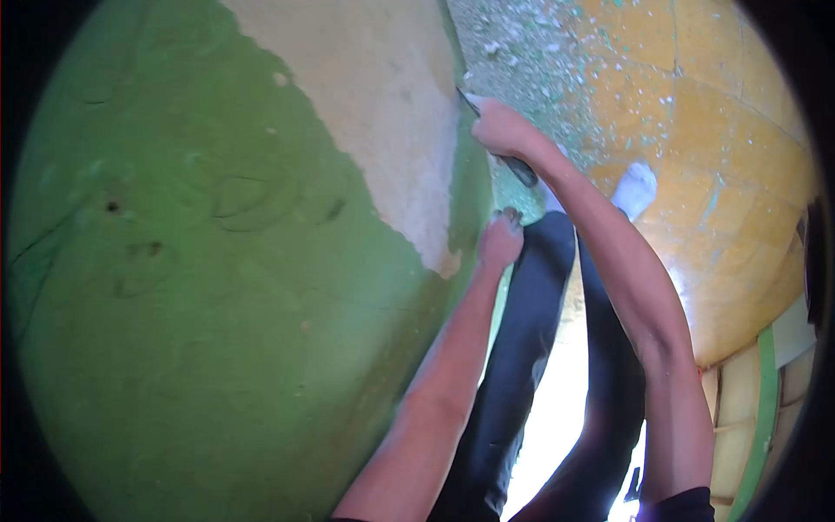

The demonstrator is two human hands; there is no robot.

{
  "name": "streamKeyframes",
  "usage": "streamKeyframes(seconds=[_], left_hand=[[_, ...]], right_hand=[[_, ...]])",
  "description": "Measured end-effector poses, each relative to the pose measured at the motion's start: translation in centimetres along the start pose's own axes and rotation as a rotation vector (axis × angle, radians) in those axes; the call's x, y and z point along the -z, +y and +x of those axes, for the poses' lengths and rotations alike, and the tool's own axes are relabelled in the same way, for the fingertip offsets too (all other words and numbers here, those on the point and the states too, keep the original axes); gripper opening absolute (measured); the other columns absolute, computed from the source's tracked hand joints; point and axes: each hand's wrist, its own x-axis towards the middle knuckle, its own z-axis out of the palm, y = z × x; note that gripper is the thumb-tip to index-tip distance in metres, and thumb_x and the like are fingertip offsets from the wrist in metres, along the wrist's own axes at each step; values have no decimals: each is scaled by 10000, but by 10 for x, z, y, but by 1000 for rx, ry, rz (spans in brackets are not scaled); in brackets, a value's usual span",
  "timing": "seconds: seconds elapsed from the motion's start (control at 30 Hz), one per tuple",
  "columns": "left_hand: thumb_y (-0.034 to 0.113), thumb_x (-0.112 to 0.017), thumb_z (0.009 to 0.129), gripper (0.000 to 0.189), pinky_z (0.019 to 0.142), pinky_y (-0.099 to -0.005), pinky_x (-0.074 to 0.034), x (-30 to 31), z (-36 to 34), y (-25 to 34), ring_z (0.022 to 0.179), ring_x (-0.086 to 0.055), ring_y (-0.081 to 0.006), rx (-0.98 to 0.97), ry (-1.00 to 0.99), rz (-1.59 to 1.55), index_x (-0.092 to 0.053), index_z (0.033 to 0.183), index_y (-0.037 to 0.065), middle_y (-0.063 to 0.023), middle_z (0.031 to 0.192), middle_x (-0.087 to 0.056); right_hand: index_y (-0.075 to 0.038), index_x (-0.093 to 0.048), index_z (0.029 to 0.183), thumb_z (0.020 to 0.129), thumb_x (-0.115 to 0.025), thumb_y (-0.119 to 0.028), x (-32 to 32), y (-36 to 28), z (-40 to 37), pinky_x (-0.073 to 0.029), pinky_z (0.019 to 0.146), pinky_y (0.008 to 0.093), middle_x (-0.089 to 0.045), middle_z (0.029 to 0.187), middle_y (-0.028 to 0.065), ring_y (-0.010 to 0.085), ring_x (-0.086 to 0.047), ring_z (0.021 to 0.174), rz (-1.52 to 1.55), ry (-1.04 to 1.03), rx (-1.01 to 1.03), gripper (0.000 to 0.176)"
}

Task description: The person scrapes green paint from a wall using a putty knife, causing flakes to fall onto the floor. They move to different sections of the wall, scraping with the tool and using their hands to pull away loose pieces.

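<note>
1. Bare arms point(435, 404) reach forward over dark trousers point(526, 339).
2. Right hand point(506, 130) grasps a dark-handled tool point(523, 171), its tip just ahead of that hand, beside the bare patch point(391, 113) on the green wall point(217, 348).
3. Left hand point(502, 242) curls nearer the body; any grip is unclear.
4. A shallow tool angle probably gives steadier control.

Green wall paint point(217, 331) had a smooth, soft sheen. Bare patch point(391, 104) looked matt, plaster-like, ragged-edged. Tool blade point(468, 100) looked like thin metal; handle point(524, 171) material couldn't be told. Flakes point(513, 43) looked dry, rough. Yellow floor point(722, 183) was smooth, fairly glossy. Trousers point(539, 304) were matt cloth; socks point(637, 187), pale fabric.
</note>
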Motion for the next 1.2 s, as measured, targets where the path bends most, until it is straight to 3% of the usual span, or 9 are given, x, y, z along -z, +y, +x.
streamKeyframes(seconds=[0.13,0.37,0.47,0.6,0.7,0.8,1.03,1.13,1.2], left_hand=[[146,-573,842,268,847,-510,-491,-28,5,-34,963,-597,-459,-102,213,-114,-606,1094,62,-249,1044,-613],[162,-515,847,325,900,-504,-457,14,-3,7,1027,-574,-447,-21,12,-101,-596,1138,44,-251,1054,-613],[163,-494,854,318,898,-504,-458,-35,16,-41,1022,-574,-447,-192,129,-18,-601,1130,45,-254,1053,-609],[151,-517,850,327,916,-498,-455,6,1,12,1048,-575,-434,29,-26,-72,-599,1149,48,-244,1099,-605],[170,-514,855,331,910,-503,-453,7,-4,2,1036,-573,-440,-57,42,-103,-596,1149,43,-252,1105,-602],[178,-502,861,333,911,-501,-454,5,-4,7,1030,-572,-445,-14,33,-111,-592,1144,26,-262,1096,-600],[168,-541,876,285,907,-500,-474,19,-17,9,1044,-582,-435,-125,12,-31,-608,1134,65,-230,1152,-594],[170,-513,865,325,916,-502,-456,11,-9,10,1054,-565,-450,-7,-43,-36,-584,1147,24,-268,1123,-590],[168,-523,860,337,919,-503,-455,7,-5,3,1044,-570,-448,-34,-13,-26,-582,1160,29,-268,1124,-589]], right_hand=[[-44,-402,1446,782,-402,-28,-5,-24,-52,-520,580,420,-649,894,254,296,-641,624,96,102,86,665],[-29,-421,1426,788,-409,-33,-3,-4,13,-530,735,437,-640,1082,282,348,-671,827,63,106,23,638],[-12,-436,1405,785,-420,-38,-42,14,-31,-530,665,411,-655,1040,264,297,-667,757,-103,389,358,621],[-3,-423,1413,777,-422,-39,10,-6,9,-531,693,408,-654,1047,273,311,-672,794,81,62,32,637],[0,-416,1418,781,-412,-35,14,-2,47,-527,674,408,-666,987,253,308,-664,759,-12,93,-10,638],[8,-433,1403,785,-413,-46,-19,-2,-17,-524,662,407,-674,925,247,299,-663,734,79,340,272,621],[31,-485,1342,773,-462,-57,19,-10,42,-527,703,418,-671,972,282,326,-683,787,-32,81,-16,577],[3,-445,1396,789,-456,-73,-32,8,-22,-527,742,443,-664,990,297,389,-675,835,-22,437,379,612],[-16,-432,1415,792,-445,-76,-26,6,-23,-527,722,437,-666,989,292,379,-677,819,29,336,336,626]])
